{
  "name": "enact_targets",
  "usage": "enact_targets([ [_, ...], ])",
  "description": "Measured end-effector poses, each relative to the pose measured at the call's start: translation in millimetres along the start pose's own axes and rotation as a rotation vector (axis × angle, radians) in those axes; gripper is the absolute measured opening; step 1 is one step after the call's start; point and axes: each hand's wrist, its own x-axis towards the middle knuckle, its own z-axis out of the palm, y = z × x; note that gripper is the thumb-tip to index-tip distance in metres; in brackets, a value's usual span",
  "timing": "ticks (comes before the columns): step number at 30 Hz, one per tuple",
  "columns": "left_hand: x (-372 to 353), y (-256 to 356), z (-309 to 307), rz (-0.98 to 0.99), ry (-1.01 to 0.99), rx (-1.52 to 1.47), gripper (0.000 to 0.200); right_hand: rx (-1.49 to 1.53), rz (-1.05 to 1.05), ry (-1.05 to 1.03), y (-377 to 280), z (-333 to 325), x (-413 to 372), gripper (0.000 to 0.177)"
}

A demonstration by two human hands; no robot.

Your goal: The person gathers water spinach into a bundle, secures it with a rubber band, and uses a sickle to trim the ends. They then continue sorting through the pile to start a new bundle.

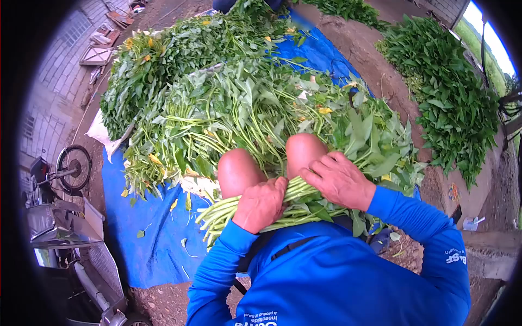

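Note:
Across my lap lies a bundle of leafy green stems, which look like water spinach (pixel 299 191), with the cut ends pointing left and the leaves to the right. My left hand (pixel 262 204) is closed around the stems near their cut ends. Further along, towards the leaves, my right hand (pixel 341 182) grips the same bundle with bent fingers; its thumb side presses on the stems. Just beyond my knees spreads a large heap of loose greens (pixel 234 114), with some yellow leaves among them. The undersides of both hands are hidden.
A blue tarp (pixel 144 233) lies under the heap, with fallen leaves on it. More greens (pixel 448 103) are piled at the right on the ground. A motorcycle (pixel 70 228) stands at the left, near a block wall (pixel 65 65). A white cup (pixel 472 223) sits at the right.

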Motion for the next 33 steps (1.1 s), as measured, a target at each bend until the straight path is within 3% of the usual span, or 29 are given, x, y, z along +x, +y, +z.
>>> enact_targets([
  [1,1,-1,1,0.032,0.006,-0.012,0.049,0.18,0.04,-0.203,2,-25,0,0.076],
  [2,3,-1,1,0.008,-0.016,-0.02,0.05,0.271,0.087,-0.206,6,-25,-7,0.094],
  [3,3,-1,-4,-0.002,-0.034,-0.027,0.049,0.174,0.128,-0.246,8,-26,-12,0.099],
  [7,5,3,-6,0.035,-0.001,-0.042,0.045,-0.197,0.18,-0.226,10,-22,-18,0.079],
  [8,2,5,-4,0.051,0.046,0.036,0.052,-0.208,0.185,-0.088,8,-15,-27,0.069],
  [11,-12,12,15,0.062,0.134,0.2,0.07,-0.214,0.158,0.202,11,31,-62,0.064],
  [17,-16,18,15,0.03,0.138,0.148,0.07,-0.138,0.254,0.156,48,12,-111,0.122],
  [19,-13,16,14,0.027,0.155,0.105,0.062,-0.197,0.333,0.024,73,-4,-128,0.111],
  [21,-10,13,10,0.0,0.131,0.041,0.059,-0.508,0.47,-0.206,99,-19,-142,0.089],
  [23,-3,8,4,-0.05,0.072,-0.043,0.058,-0.618,0.788,-0.233,109,-45,-158,0.078],
  [25,2,6,3,-0.051,0.072,-0.094,0.054,-0.227,0.755,0.248,98,-98,-148,0.059],
  [27,3,5,2,-0.052,0.065,-0.115,0.053,0.145,0.777,0.415,38,-134,-105,0.04],
  [28,4,6,1,-0.052,0.067,-0.112,0.05,0.349,0.642,0.396,11,-133,-94,0.033],
  [30,7,5,1,-0.065,0.045,-0.098,0.05,0.758,0.333,0.203,-33,-101,-72,0.037],
  [33,6,5,2,-0.063,0.039,-0.117,0.051,0.675,0.171,0.15,-68,-29,-42,0.027],
])
